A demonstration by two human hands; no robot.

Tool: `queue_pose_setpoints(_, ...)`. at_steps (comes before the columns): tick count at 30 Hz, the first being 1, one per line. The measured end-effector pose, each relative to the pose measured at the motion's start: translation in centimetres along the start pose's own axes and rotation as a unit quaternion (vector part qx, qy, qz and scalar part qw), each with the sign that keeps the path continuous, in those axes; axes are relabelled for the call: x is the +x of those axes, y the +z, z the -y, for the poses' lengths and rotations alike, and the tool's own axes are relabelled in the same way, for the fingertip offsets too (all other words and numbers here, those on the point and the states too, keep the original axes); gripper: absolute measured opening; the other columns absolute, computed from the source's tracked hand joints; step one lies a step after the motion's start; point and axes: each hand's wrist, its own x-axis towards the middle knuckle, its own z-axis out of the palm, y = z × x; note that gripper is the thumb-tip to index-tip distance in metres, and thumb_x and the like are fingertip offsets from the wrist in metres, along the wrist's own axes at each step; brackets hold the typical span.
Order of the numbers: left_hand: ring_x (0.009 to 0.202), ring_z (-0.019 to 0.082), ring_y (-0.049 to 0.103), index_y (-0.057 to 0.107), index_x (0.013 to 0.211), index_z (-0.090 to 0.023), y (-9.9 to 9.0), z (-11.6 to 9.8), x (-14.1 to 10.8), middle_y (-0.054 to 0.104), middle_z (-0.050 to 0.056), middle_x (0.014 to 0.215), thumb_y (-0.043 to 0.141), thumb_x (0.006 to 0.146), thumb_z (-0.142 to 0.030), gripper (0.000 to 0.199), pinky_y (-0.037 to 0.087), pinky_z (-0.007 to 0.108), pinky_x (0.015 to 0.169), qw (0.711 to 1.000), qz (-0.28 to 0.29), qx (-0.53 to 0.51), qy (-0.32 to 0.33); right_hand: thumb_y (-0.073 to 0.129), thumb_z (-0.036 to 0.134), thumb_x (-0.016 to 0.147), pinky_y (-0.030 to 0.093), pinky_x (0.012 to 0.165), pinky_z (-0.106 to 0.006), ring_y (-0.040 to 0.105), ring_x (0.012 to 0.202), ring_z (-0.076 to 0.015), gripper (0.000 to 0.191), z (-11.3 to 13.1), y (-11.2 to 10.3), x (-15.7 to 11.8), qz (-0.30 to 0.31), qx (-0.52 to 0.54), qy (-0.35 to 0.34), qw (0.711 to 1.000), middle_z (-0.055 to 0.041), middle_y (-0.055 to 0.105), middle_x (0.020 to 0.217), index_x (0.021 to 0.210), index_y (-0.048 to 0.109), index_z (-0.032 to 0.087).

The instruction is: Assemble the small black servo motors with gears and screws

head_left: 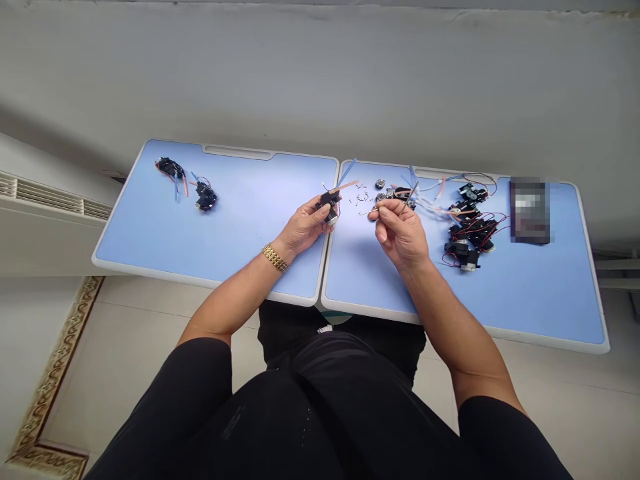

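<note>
My left hand is shut on a small black geared motor unit with thin wires and a blue and a peach strip sticking out of it. My right hand pinches slim metal tweezers, their tips pointing up and away from me. Several tiny metal screws or clips lie scattered between my hands on the blue tabletop. The tweezer tips are close to a dark part; I cannot tell whether they touch it.
Black wired motor units are heaped to the right, with two more at the far left. Small round metal parts lie at the back. A pixelated dark rectangle is at the right. A wall radiator is at the left.
</note>
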Motion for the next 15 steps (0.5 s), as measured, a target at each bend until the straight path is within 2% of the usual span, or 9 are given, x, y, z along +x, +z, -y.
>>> queue_pose_setpoints(6, 0.082, 0.012, 0.066, 0.083, 0.123, -0.021, -0.03, -0.02, 0.08, 0.072, 0.004, 0.101, 0.1, 0.082, -0.043, 0.05, 0.052, 0.023, 0.061, 1.0, 0.028, 0.002, 0.004, 0.1, 0.053, 0.075, 0.022, 0.032, -0.02, 0.048, 0.041, -0.0045, 0.041, 0.0, -0.01, 0.18, 0.019, -0.006, -0.013, 1.0, 0.0008, 0.08, 0.081, 0.094, 0.076, 0.025)
queue_pose_setpoints(15, 0.086, 0.015, 0.073, 0.081, 0.125, -0.021, 0.01, -0.01, 0.03, 0.073, 0.006, 0.103, 0.098, 0.085, -0.044, 0.049, 0.052, 0.023, 0.059, 0.999, 0.036, 0.009, 0.002, 0.099, 0.056, 0.074, 0.019, 0.033, -0.022, 0.046, 0.041, -0.006, 0.042, 0.02, -0.04, 0.16, 0.026, -0.015, -0.008, 1.0, -0.0006, 0.081, 0.082, 0.093, 0.076, 0.026)
